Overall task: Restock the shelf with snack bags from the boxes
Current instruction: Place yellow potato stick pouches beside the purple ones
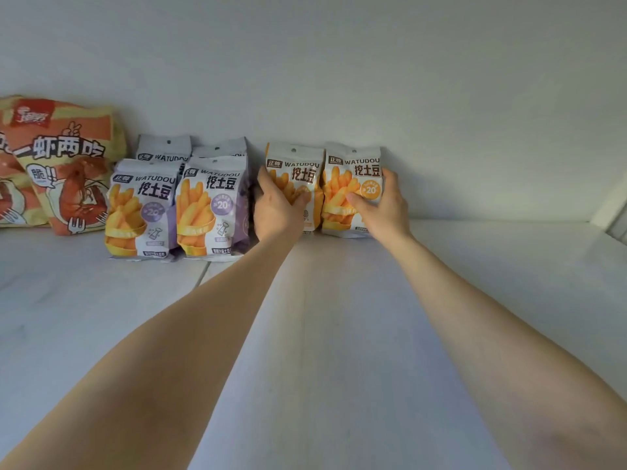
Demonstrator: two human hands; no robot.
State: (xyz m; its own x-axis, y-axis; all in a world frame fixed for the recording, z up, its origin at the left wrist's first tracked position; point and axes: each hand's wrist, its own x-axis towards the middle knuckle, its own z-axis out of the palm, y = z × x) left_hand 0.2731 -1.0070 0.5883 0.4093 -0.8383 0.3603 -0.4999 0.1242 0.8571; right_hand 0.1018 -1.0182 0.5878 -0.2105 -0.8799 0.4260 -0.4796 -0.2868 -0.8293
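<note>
Snack bags stand along the back of the shelf (339,334): shrimp bags (61,164) far left, then purple fries bags (176,205) (two rows deep). Next, the left hand (276,208) grips one orange bag (300,173), fingers (264,176) curled round its edge, thumb in front. The right hand (383,205) grips the second orange bag (353,178) likewise. This looks like the placing step. Next: let go gently so both stay upright, then fetch more from the boxes, which are out of view.

Orange fries bags: two, namely left orange bag (302,171) and right orange bag (349,195).
Purple fries bags: four, namely front-left purple bag (142,212), front-right purple bag (213,205), rear-left purple bag (163,147) and rear-right purple bag (220,151).
Shrimp snack bags (74,184): at least two, overlapping, so the exact count is unclear.
Shelf (339,334): one.
</note>
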